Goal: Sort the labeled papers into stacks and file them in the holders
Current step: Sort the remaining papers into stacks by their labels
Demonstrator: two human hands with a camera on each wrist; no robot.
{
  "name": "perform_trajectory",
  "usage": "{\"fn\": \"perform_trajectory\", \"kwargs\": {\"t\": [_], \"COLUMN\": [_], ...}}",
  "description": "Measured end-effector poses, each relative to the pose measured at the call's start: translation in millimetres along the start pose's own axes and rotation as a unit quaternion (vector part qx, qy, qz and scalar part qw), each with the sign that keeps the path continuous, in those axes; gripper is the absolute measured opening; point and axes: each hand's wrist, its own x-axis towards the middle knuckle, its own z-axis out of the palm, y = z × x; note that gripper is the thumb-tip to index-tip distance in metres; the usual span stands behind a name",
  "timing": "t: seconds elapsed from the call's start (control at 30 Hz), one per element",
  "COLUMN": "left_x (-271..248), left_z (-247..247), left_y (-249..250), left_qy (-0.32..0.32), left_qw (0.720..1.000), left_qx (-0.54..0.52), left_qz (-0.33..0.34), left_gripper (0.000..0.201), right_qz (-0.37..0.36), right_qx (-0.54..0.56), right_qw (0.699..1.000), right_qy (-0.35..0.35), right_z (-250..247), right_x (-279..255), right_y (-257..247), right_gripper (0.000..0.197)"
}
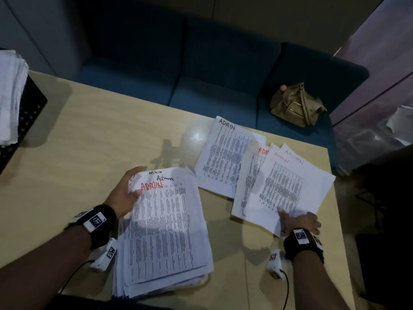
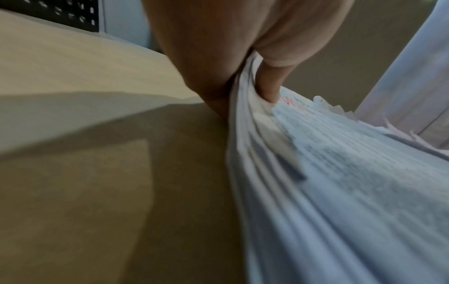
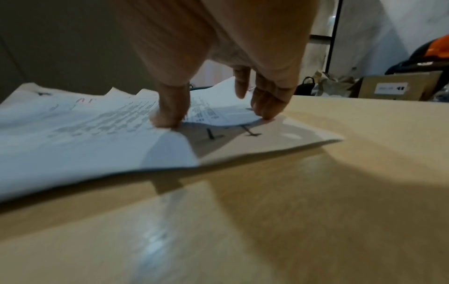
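Note:
A thick stack of printed papers marked ADMIN lies near the table's front edge. My left hand grips its far left corner, thumb on top of the stack. To the right, a loose fan of ADMIN sheets lies spread out. My right hand presses on their near corner, with the thumb on the upper sheets and the fingertips on a lower sheet. One more ADMIN set lies behind the fan.
A black perforated holder with papers in it stands at the table's far left edge. The wooden table ends just right of the fan. Behind it is a blue sofa with a tan handbag.

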Motion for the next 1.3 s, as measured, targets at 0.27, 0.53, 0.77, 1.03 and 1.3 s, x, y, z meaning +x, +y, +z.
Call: {"fn": "perform_trajectory", "kwargs": {"t": [0.27, 0.53, 0.77, 1.03, 1.3], "left_x": [-2, -5, -2, -8, -7], "left_z": [2, 0, 12, 21, 22], "left_y": [-3, 1, 17, 4, 4], "left_qy": [0.003, 0.016, -0.025, -0.039, -0.031], "left_qw": [1.000, 1.000, 1.000, 0.998, 0.996], "left_qx": [-0.012, -0.013, -0.008, 0.057, 0.083], "left_qz": [0.012, -0.004, 0.012, -0.014, -0.031], "left_gripper": [0.067, 0.068, 0.060, 0.067, 0.059], "right_qz": [-0.089, -0.155, -0.119, -0.155, -0.157], "right_qx": [-0.108, -0.191, -0.102, -0.137, -0.068], "right_qw": [0.988, 0.961, 0.985, 0.971, 0.981], "right_qy": [-0.060, -0.129, -0.070, -0.119, -0.093], "right_z": [14, -4, -1, -11, -3], "right_x": [0, -2, -3, 0, -10], "right_y": [4, 51, 33, 26, 30], "right_gripper": [0.078, 0.100, 0.107, 0.089, 0.095]}}
